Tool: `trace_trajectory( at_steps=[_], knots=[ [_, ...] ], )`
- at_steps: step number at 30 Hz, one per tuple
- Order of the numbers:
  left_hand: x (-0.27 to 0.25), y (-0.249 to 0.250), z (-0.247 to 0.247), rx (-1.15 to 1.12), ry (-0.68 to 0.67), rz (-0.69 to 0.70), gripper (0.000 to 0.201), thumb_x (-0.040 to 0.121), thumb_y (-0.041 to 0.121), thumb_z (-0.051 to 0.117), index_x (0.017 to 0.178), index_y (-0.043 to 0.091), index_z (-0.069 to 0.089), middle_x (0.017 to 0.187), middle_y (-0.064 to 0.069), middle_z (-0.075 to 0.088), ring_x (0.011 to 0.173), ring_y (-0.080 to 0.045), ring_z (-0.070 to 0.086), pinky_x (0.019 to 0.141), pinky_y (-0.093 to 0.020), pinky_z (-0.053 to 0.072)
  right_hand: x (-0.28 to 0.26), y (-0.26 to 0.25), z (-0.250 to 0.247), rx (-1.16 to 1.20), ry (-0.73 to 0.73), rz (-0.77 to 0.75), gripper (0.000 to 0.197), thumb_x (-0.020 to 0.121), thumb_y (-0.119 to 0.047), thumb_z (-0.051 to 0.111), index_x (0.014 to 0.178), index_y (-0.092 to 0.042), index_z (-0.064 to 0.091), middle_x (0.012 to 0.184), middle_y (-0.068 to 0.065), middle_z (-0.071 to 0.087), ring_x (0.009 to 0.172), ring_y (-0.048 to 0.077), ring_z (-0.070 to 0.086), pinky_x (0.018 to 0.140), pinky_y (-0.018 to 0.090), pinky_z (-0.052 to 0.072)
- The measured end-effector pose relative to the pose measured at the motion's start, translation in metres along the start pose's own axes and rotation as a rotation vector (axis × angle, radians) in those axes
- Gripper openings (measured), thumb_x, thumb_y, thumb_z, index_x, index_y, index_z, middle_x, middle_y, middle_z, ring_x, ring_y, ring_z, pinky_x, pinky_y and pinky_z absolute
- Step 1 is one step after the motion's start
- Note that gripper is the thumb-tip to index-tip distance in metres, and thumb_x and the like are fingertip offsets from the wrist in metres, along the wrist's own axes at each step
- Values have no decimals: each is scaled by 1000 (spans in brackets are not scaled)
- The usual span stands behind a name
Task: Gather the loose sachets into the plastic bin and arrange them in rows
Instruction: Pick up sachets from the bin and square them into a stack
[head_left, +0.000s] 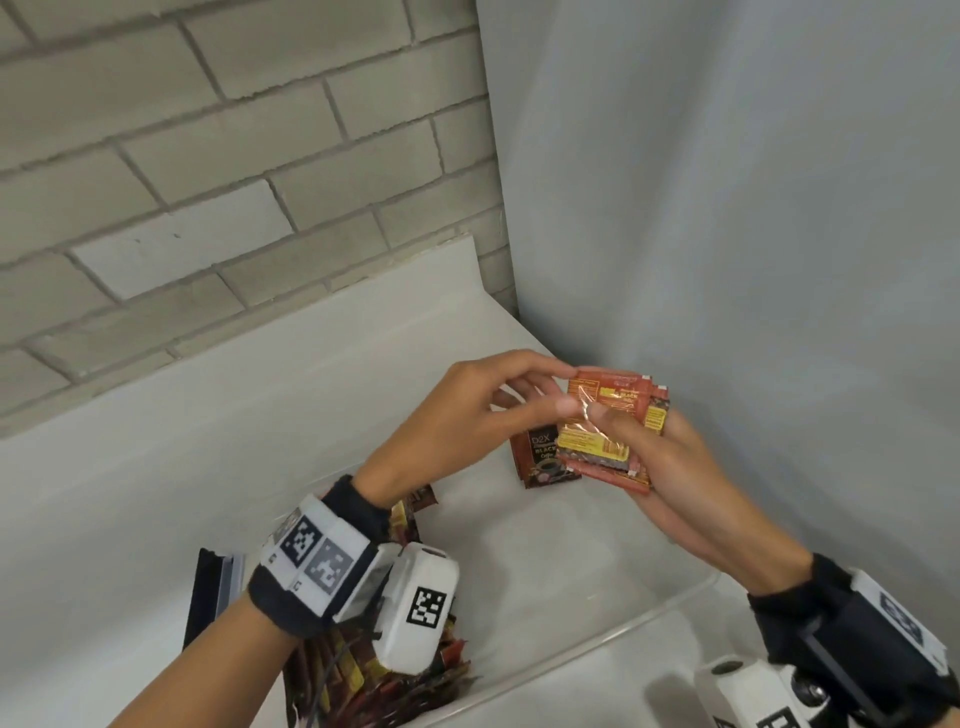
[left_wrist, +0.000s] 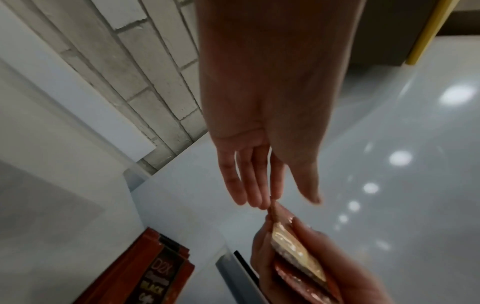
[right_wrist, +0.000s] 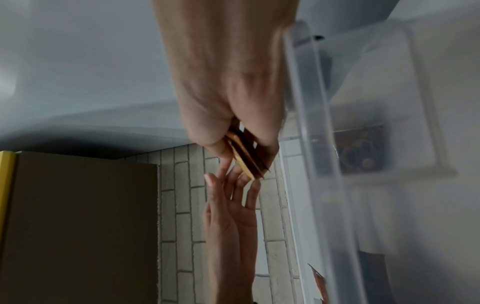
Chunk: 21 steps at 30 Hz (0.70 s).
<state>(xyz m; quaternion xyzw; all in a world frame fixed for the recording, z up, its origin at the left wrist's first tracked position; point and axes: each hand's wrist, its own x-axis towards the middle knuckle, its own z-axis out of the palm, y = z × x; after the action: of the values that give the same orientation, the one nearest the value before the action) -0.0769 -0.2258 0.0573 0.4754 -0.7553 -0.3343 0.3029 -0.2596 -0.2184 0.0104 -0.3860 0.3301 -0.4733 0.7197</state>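
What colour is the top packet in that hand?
Orange-red with yellow panels, on the sachet stack in the right hand; head view.

A pale grey brick wall (head_left: 218, 145) with lighter mortar lines fills the head view from nine to twelve o'clock. It meets a smooth blue-grey wall (head_left: 737, 218) in a corner at about one o'clock. Below, toward six, lies a white countertop (head_left: 208, 426). The left wrist view shows a glossy pale surface (left_wrist: 405, 164) at three o'clock, dotted with round light reflections, and a yellow-edged brown panel (left_wrist: 426, 30) at one.
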Motion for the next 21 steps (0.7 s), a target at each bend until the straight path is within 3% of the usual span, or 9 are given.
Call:
trace_trajectory(
  at_steps=[2, 7, 9, 12, 15, 18, 21],
  knots=[
    [-3, 1, 1, -65, -30, -12, 38, 83, 20, 71, 120, 19, 62, 98, 4, 64, 89, -8, 62, 84, -28, 53, -1, 0, 0, 15, -23, -6, 27, 88, -17, 55, 113, -13, 64, 105, 9, 73, 96, 22, 71, 73, 27, 58],
    [-3, 3, 7, -257, -38, -72, 51, 81, 5, 73, 126, 17, 53, 98, -6, 60, 80, -15, 61, 80, -35, 55, -2, 1, -2, -18, -59, -15, 44, 76, -35, 63, 114, -12, 64, 105, 11, 73, 96, 23, 70, 73, 27, 57],
    [-3, 4, 6, -303, -52, -54, 46, 81, 2, 72, 122, 13, 56, 98, -10, 61, 77, -19, 59, 81, -40, 53, -3, 2, -2, -28, -83, -36, 63, 70, -50, 66, 118, -9, 60, 107, 12, 72, 96, 23, 70, 74, 27, 56],
    [-5, 6, 2, -335, -43, -8, 30, 82, 3, 70, 111, 10, 65, 101, -8, 65, 90, -29, 61, 87, -33, 52, -1, 3, -2, -21, -110, -53, 103, 51, -76, 69, 126, -7, 53, 109, 12, 70, 88, 25, 69, 76, 30, 57],
    [-6, 6, -3, -311, -56, 69, 17, 82, 2, 68, 97, 9, 71, 95, 1, 63, 94, -16, 62, 86, -28, 51, 1, 3, -3, 17, -133, -13, 119, 41, -85, 66, 128, -6, 52, 93, 15, 69, 78, 23, 66, 72, 30, 56],
    [-5, 1, -5, -307, -81, 96, 18, 82, -4, 65, 90, 10, 74, 98, 0, 60, 98, -15, 60, 81, -27, 54, -1, 0, -2, 25, -159, 50, 105, 49, -82, 66, 123, -8, 59, 99, 17, 71, 80, 22, 68, 67, 27, 55],
    [-4, -6, -4, -293, -83, 100, 20, 82, -7, 64, 90, 10, 73, 101, -7, 57, 99, -18, 59, 81, -29, 55, -3, -2, -1, 44, -142, 61, 62, 72, -54, 71, 115, -9, 67, 108, 17, 70, 92, 25, 69, 71, 31, 57]
  ],
)
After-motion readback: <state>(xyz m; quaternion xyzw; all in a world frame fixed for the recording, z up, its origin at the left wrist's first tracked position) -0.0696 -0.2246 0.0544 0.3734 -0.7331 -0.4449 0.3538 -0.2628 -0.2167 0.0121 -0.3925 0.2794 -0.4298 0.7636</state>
